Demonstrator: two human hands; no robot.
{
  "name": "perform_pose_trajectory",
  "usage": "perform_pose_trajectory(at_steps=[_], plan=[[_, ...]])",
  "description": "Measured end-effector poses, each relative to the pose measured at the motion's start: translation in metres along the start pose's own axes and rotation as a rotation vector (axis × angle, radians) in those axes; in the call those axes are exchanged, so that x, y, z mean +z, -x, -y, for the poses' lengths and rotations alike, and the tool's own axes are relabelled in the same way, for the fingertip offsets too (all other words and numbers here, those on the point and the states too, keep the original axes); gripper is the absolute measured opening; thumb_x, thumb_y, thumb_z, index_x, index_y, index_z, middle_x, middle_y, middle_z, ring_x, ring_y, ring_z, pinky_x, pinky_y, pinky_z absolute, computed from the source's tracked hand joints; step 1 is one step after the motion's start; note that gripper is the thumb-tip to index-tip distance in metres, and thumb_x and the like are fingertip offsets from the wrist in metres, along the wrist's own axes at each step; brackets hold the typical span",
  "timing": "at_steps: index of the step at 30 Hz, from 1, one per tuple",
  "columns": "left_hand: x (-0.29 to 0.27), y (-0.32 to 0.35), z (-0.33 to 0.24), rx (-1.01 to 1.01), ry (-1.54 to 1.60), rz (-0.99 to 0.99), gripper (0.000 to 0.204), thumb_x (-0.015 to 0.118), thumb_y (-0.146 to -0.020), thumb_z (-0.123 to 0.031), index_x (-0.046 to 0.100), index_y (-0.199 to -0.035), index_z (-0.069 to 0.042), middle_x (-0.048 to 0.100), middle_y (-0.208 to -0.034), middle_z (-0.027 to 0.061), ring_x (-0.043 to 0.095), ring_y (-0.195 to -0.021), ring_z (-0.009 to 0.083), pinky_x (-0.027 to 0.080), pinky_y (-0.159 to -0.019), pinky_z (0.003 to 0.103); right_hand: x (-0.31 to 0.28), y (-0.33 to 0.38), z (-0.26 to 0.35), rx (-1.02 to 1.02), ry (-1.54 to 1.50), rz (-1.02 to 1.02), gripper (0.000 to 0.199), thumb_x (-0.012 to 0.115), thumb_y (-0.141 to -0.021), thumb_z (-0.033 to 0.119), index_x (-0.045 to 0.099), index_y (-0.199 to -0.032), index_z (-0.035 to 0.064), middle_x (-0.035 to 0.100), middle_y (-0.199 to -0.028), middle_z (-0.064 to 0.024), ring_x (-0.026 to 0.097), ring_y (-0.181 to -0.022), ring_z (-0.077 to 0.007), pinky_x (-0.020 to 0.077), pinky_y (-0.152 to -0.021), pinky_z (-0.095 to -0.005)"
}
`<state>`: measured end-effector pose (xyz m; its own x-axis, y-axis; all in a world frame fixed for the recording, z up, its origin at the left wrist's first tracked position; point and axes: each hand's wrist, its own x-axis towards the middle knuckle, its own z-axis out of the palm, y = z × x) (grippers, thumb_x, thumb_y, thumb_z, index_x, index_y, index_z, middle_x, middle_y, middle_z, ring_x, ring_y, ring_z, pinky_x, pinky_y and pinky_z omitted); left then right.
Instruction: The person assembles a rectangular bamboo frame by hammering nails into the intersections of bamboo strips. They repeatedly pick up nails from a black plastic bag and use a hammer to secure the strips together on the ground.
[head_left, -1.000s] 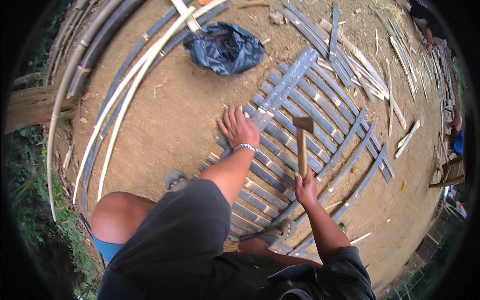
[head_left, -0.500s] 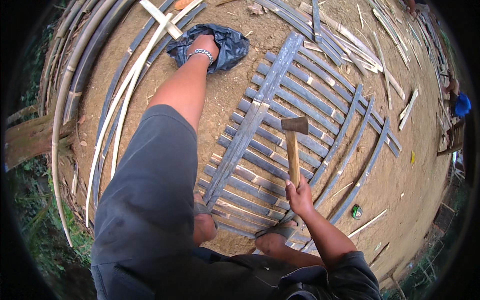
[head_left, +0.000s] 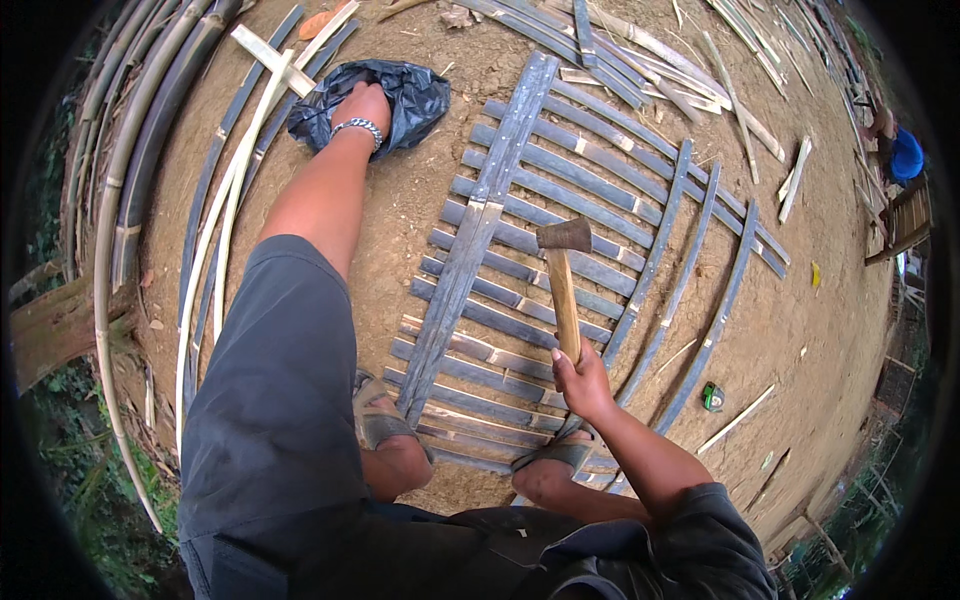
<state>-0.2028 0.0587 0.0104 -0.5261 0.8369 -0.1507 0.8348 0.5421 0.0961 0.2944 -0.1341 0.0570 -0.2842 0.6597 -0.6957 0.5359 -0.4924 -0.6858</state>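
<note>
My right hand (head_left: 583, 382) grips the wooden handle of a hatchet (head_left: 565, 300), its dark metal head raised over a bamboo slat panel (head_left: 520, 262). Several dark slats of the panel lie crosswise under a long split-bamboo rail (head_left: 468, 225) on the left and a thinner strip on the right. Up at the far left, my left hand (head_left: 362, 105), with a chain bracelet at the wrist, reaches into a crumpled black plastic bag (head_left: 415, 108). Its fingertips are hidden in the bag, so what they hold cannot be seen.
My sandaled feet (head_left: 385, 425) stand at the panel's near end. Loose bamboo strips (head_left: 235, 185) lie left of the bag, beside long poles (head_left: 130, 190). A green tape measure (head_left: 712, 397) rests on the dirt at right. More split bamboo (head_left: 690, 85) is scattered at the back.
The view has shifted, moving the whole scene somewhat left in the picture. My left hand stays in the bag, the wrist slightly turned. My right hand still holds the hatchet upright above the slats.
</note>
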Motion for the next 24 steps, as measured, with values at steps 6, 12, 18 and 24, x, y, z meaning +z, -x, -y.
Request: perform_pose_trajectory(at_steps=[6, 12, 18, 24], plan=[[-0.013, 0.006, -0.002, 0.100, 0.003, -0.013, 0.025, 0.057, -0.092, -0.012, 0.069, -0.113, -0.005, 0.072, -0.114, 0.0261, 0.068, -0.111, 0.0437, 0.054, -0.097, 0.052, -0.010, -0.003, -0.006, -0.010, 0.168, -0.008, 0.039, 0.065, -0.102, 0.026, 0.055, -0.131, 0.0024, 0.066, -0.083, -0.0155, 0.067, -0.073, -0.0254, 0.0521, -0.068, -0.0416], [-0.014, -0.008, 0.039, 0.022, 0.097, -0.130, 0.021, 0.071, -0.090, -0.022, 0.080, -0.106, -0.014, 0.077, -0.107, 0.0168, 0.073, -0.102, 0.0366, 0.056, -0.093, 0.046, -0.008, -0.001, 0.007, -0.061, 0.221, 0.060, 0.040, 0.065, -0.101, 0.031, 0.056, -0.127, 0.0029, 0.068, -0.094, -0.0249, 0.069, -0.088, -0.0428, 0.0524, -0.079, -0.0489], [-0.037, 0.044, -0.019, -0.140, 0.908, -0.439, 0.019, 0.072, -0.094, -0.017, 0.074, -0.106, -0.002, 0.079, -0.096, 0.0137, 0.076, -0.080, 0.0217, 0.058, -0.077, 0.035, -0.012, 0.000, 0.010, -0.060, 0.250, 0.078, 0.042, 0.064, -0.102, 0.032, 0.056, -0.131, 0.0033, 0.069, -0.099, -0.0269, 0.069, -0.094, -0.0432, 0.0527, -0.084, -0.0487], [0.014, 0.137, -0.040, -0.129, 1.424, 0.048, 0.020, 0.076, -0.092, -0.014, 0.077, -0.108, -0.002, 0.076, -0.086, 0.0036, 0.065, -0.072, 0.0101, 0.051, -0.069, 0.026, -0.005, -0.030, -0.009, -0.118, 0.116, 0.069, 0.039, 0.066, -0.102, 0.029, 0.057, -0.126, 0.0005, 0.067, -0.085, -0.0157, 0.065, -0.076, -0.0274, 0.0530, -0.072, -0.0429]])
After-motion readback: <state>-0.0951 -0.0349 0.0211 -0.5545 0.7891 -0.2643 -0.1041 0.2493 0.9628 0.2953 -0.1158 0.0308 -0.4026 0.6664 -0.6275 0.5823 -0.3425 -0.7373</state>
